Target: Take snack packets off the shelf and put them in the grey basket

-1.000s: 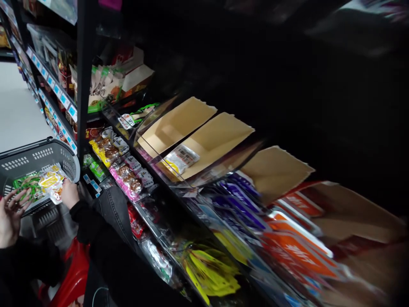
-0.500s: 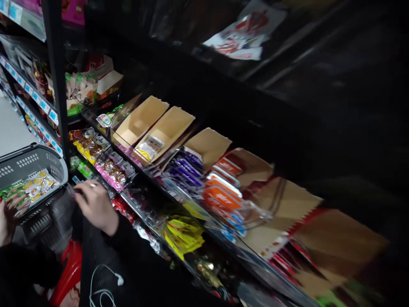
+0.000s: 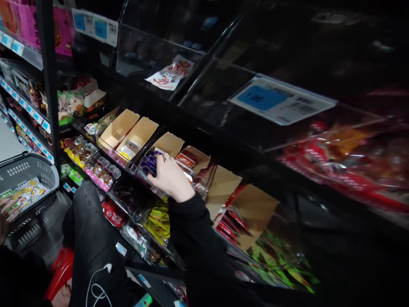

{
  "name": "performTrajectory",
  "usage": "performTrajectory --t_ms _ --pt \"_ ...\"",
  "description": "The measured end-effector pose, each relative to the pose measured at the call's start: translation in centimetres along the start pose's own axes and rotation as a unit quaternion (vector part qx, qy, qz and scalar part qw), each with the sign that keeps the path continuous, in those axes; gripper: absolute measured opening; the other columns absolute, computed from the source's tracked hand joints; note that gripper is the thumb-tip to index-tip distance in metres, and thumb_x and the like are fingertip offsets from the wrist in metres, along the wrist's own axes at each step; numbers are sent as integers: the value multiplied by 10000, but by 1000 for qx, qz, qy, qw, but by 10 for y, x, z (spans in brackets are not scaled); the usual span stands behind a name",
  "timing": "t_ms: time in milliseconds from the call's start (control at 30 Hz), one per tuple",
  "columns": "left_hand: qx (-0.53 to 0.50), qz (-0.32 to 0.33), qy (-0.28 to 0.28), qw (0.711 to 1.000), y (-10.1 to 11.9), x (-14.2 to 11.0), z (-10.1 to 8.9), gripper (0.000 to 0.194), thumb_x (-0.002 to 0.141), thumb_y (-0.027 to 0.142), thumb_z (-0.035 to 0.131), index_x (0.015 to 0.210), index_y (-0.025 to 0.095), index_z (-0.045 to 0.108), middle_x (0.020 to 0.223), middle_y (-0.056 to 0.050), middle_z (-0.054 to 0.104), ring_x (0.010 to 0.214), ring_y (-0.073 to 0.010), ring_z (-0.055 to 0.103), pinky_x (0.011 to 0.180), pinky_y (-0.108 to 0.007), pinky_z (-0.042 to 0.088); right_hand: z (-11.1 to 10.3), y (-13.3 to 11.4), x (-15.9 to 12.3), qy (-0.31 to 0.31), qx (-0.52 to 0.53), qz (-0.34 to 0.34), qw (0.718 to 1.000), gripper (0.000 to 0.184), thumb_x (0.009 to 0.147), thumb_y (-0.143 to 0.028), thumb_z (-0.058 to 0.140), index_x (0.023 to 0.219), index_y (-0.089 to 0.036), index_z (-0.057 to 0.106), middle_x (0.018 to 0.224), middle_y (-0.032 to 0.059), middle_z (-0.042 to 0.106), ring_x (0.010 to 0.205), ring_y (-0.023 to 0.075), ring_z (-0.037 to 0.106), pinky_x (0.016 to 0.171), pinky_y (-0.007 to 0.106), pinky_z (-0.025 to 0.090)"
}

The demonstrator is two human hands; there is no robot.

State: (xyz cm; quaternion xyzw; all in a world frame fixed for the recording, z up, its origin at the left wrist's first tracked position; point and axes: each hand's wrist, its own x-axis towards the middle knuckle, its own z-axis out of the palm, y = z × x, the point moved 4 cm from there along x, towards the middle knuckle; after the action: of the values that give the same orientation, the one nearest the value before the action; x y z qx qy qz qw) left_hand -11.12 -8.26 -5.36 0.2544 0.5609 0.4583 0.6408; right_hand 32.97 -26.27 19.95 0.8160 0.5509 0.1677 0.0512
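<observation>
My right hand (image 3: 171, 177) reaches over the front of a shelf to the purple packets (image 3: 151, 163) in an open cardboard box. Its thumb and fingers are apart and curved over those packets, and I see nothing held between them. Beside that hand are orange-and-white packets (image 3: 185, 161) in the neighbouring box. At the left edge my left hand (image 3: 8, 213), blurred and partly cut off, lies with fingers stretched over the grey shopping basket (image 3: 53, 168). Yellow-and-white packets (image 3: 32, 191) lie inside the basket, close to those fingers.
Red packets (image 3: 231, 224) and green packets (image 3: 281, 260) fill boxes to the right. Below are pink-trimmed packs (image 3: 104, 172) and yellow packets (image 3: 158, 224). A price label (image 3: 281, 100) hangs on the upper shelf. A red plastic object (image 3: 60, 270) and a white earphone cord (image 3: 96, 285) are low down.
My right hand has moved right, from beside the basket to the purple packets. The view has shifted, so the upper shelf's price label now shows. My left hand stays by the basket.
</observation>
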Motion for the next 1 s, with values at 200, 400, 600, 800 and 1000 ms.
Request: performTrajectory --t_ms 200,400,600,800,1000 --pt "-36 -2 -3 999 0 3 -2 272 903 395 394 825 219 586 909 -25 728 928 -243 661 762 -391 566 2 15 13 -49 46 -6 998 527 758 -339 594 1184 -44 499 1169 222 556 1027 289 582 897 370 446" --pt "-63 -12 -17 998 1 4 -1 293 910 410 397 859 222 616 896 2 724 905 -221 653 783 -368 552 6 26 27 -106 42 12 993 628 727 -341 667 1232 -38 449 1101 225 622 1003 300 616 843 358 469" --pt "-50 3 -21 999 4 1 0 304 931 367 337 875 204 588 876 -25 721 832 -216 664 774 -382 550 11 27 38 -144 14 25 989 750 649 -442 763 1209 -37 472 1109 237 609 1007 301 620 829 349 479" --pt "-41 36 -2 998 6 -1 3 332 939 328 314 839 188 598 768 -32 705 774 -220 678 780 -410 550 17 44 60 -208 101 8 973 564 609 -401 780 1049 -128 557 975 109 673 877 243 641 757 306 501" --pt "-52 30 -2 998 8 -3 6 350 948 320 299 829 189 601 747 -11 701 699 -196 668 777 -395 550 23 42 71 -144 83 -38 985 789 552 -468 787 1177 -85 494 1069 158 652 973 300 621 831 348 481"
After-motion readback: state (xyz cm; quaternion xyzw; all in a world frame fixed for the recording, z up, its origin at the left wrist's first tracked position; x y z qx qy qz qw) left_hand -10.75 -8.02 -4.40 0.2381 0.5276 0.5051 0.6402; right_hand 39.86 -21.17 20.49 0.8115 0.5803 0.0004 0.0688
